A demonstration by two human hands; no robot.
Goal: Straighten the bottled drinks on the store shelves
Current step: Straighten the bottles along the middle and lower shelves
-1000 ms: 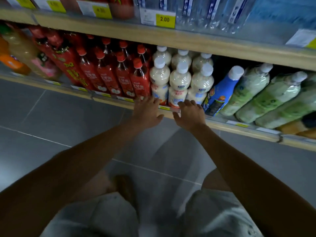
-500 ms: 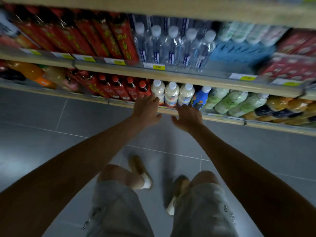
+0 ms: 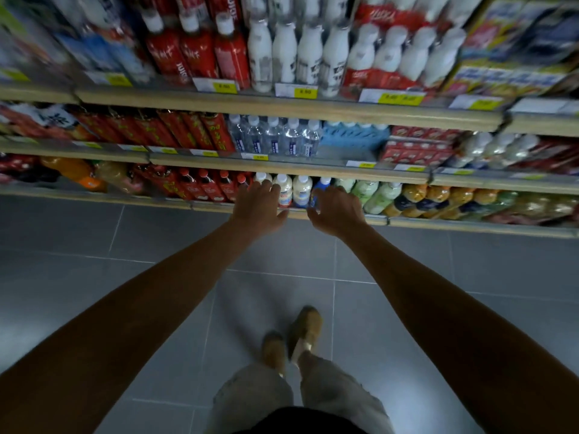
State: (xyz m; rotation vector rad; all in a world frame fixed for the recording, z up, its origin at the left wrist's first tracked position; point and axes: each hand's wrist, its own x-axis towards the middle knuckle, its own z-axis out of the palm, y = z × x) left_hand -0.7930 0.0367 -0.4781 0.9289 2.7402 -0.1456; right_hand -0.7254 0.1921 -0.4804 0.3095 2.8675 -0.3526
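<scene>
On the bottom shelf (image 3: 438, 223) stand white bottled drinks (image 3: 301, 191), with red-capped dark bottles (image 3: 206, 187) to their left. A blue bottle (image 3: 320, 187) and pale green bottles (image 3: 379, 197) lean to their right. My left hand (image 3: 260, 205) hovers with fingers spread in front of the leftmost white bottles. My right hand (image 3: 336, 208) is spread over the blue bottle, partly hiding it. Neither hand visibly grips anything. Both arms stretch forward from the lower corners.
Above are a shelf of clear water bottles (image 3: 275, 137) and red cartons (image 3: 175, 128), and a top shelf of white milk bottles (image 3: 297, 54) and red bottles (image 3: 194, 51). Yellow price tags line the shelf edges. Grey tiled floor (image 3: 156, 292) and my feet (image 3: 291, 336) lie below.
The view has pulled back and up, so two more shelves show. My legs have straightened from a crouch. Both hands stay at the bottom shelf edge, now with fingers more spread.
</scene>
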